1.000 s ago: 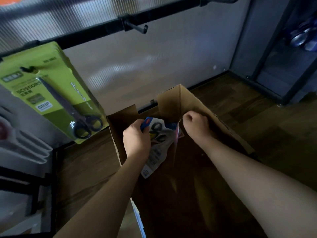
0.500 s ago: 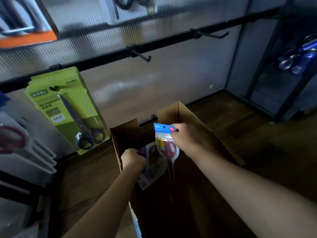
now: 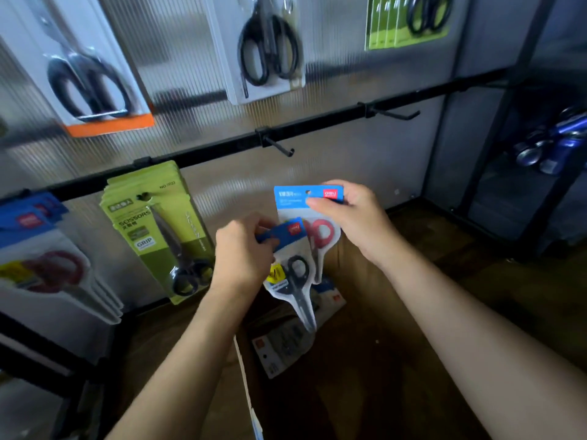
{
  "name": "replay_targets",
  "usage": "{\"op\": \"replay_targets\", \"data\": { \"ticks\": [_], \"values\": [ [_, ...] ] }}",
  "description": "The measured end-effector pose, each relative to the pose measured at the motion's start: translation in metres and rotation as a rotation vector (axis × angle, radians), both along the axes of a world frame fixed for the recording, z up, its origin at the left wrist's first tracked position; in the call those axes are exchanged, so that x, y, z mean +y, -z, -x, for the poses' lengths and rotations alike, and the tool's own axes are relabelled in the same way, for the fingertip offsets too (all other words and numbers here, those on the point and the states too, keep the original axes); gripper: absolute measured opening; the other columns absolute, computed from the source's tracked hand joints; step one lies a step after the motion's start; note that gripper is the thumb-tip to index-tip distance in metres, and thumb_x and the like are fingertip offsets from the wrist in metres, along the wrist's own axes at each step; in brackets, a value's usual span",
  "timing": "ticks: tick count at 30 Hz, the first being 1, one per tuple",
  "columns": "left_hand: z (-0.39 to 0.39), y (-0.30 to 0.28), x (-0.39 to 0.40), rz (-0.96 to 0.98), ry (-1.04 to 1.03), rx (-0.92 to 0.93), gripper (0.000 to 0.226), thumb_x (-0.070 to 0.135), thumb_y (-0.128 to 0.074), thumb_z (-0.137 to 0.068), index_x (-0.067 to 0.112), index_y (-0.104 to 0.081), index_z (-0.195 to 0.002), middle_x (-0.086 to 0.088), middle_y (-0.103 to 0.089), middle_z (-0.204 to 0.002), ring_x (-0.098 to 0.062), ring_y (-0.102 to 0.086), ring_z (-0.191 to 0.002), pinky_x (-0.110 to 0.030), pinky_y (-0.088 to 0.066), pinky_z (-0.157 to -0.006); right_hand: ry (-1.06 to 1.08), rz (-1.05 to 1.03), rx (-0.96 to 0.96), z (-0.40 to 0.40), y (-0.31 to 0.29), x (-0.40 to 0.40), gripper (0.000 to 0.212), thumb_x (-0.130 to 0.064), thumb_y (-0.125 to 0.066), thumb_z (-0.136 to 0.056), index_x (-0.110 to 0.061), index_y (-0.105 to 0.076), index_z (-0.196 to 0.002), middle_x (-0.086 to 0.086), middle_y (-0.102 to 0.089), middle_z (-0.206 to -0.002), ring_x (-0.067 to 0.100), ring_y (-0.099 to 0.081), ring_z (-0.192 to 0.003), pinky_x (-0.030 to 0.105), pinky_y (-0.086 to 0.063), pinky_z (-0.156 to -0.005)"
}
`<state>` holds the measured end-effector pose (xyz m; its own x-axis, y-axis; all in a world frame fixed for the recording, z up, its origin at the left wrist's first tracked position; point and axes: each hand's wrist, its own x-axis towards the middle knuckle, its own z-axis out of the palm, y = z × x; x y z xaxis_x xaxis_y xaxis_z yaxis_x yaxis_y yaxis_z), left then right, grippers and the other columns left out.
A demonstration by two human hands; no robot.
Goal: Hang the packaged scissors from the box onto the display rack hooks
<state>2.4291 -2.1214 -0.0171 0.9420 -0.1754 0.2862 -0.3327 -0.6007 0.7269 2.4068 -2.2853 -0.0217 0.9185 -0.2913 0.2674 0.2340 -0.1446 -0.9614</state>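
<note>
So we're partway through this one. Our right hand pinches the blue header card of a clear pack with red-handled scissors, held up in front of the rack with the hang hole showing. Our left hand grips the blue top of a second pack, the one with black-handled scissors, lower down and overlapping the first. Both are out of the brown cardboard box, and neither is on a hook yet.

Done so far, as far as we can see: a stack of green carded scissors hangs on the black rail, and a bunch of blue-topped packs hangs at far left. Still to go: the bare black hook just above our hands, another empty hook further right, plus at least a couple more packs lying in the box. We'd guess the red pair goes on the near hook next.
</note>
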Motion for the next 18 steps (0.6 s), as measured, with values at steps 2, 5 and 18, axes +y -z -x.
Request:
{"op": "replay_targets", "data": {
  "ticks": [2,5,18],
  "values": [
    [0.006,-0.026,0.004,0.015,0.004,-0.063,0.017,-0.001,-0.072,-0.075,0.012,-0.067,-0.085,-0.008,-0.067,-0.074,-0.023,-0.068,-0.063,-0.037,-0.057,-0.070,-0.030,-0.011,-0.053,-0.002,-0.018,0.006,0.012,-0.008,-0.066,-0.086,-0.019,-0.064,-0.086,0.009,-0.068,-0.091,0.018,-0.064,-0.085,0.034,-0.051,-0.080],
    [0.016,-0.056,0.008,-0.016,-0.011,-0.149,0.017,0.004,-0.073,-0.076,0.018,-0.063,-0.078,-0.005,-0.066,-0.074,-0.022,-0.067,-0.068,-0.033,-0.056,-0.069,-0.029,-0.035,-0.094,-0.005,-0.035,0.014,0.009,-0.013,-0.064,-0.088,-0.019,-0.065,-0.095,0.004,-0.071,-0.098,0.017,-0.068,-0.093,0.033,-0.054,-0.085],
    [0.020,-0.068,0.011,0.048,0.028,-0.200,0.020,0.004,-0.071,-0.078,0.011,-0.070,-0.096,-0.004,-0.070,-0.088,-0.018,-0.067,-0.078,-0.031,-0.056,-0.074,0.071,-0.023,-0.050,-0.017,-0.042,0.013,0.012,-0.021,-0.056,-0.095,-0.031,-0.057,-0.089,-0.008,-0.067,-0.093,0.011,-0.067,-0.089,0.030,-0.057,-0.081]
  ]
}}
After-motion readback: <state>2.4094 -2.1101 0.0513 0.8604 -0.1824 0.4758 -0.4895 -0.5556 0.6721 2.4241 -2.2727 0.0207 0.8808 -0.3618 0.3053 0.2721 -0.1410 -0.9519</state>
